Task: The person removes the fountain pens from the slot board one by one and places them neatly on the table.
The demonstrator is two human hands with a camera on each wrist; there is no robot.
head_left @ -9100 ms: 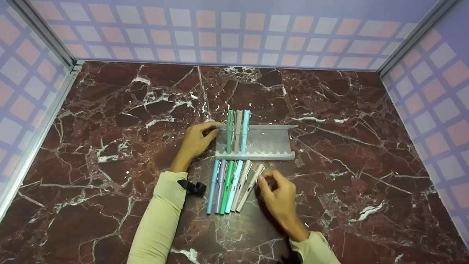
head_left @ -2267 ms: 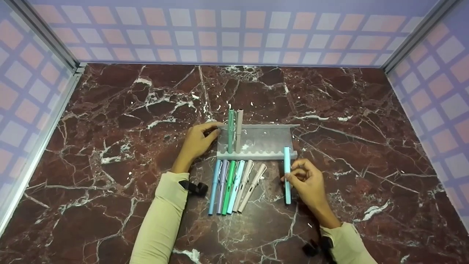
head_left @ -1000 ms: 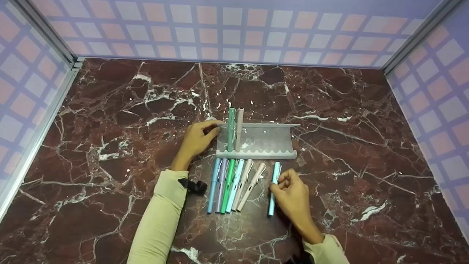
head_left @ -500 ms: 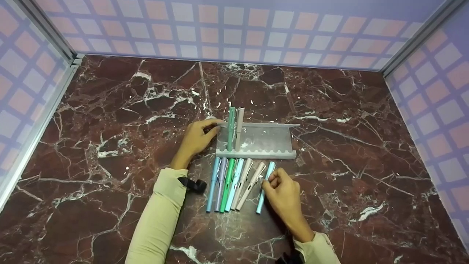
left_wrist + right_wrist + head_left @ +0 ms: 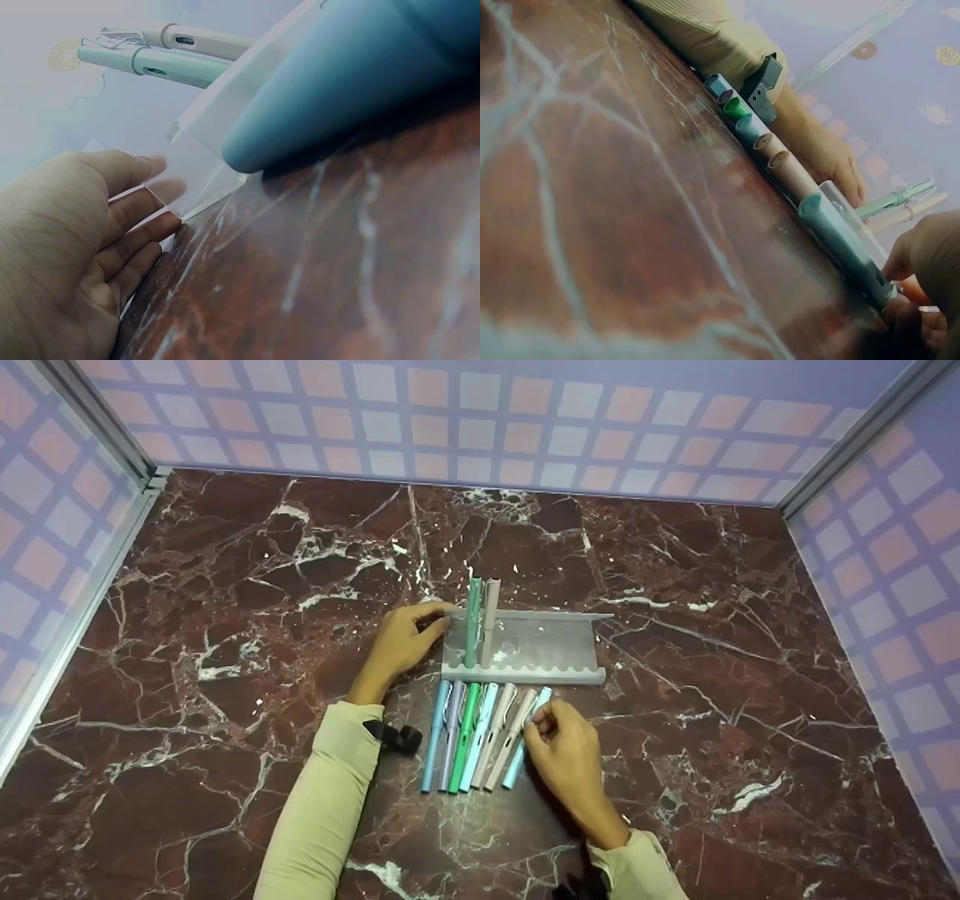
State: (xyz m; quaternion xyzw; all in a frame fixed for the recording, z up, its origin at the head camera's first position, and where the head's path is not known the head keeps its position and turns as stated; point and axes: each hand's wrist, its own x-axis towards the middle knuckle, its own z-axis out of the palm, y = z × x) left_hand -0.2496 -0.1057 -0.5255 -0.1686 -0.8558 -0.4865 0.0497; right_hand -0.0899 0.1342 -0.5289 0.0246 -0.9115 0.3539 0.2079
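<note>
A clear pen rack (image 5: 551, 641) with a notched front rail stands mid-table, with a dark green pen (image 5: 472, 626) and a taupe pen (image 5: 490, 622) leaning in its left slots. My left hand (image 5: 405, 641) grips the rack's left edge, thumb and fingers on either side of the clear sheet (image 5: 199, 169). In front of the rack, my right hand (image 5: 570, 750) pinches a light blue pen (image 5: 516, 765) near its upper half. That pen lies slanted at the right end of a row, close beside a beige pen (image 5: 501, 757); the right wrist view shows its end (image 5: 814, 210) low over the table.
Left of these pens lie a blue pen (image 5: 433, 742), a purple pen (image 5: 448, 746), a bright green pen (image 5: 463, 739), a pale cyan pen (image 5: 478, 739) and another beige pen (image 5: 491, 735). Checkered walls (image 5: 480, 427) bound the marbled table (image 5: 675, 660) at back and sides.
The light blue pen stood third in the rack at first. My right hand has carried it out to the right, then down and left against the row. My left hand stays put.
</note>
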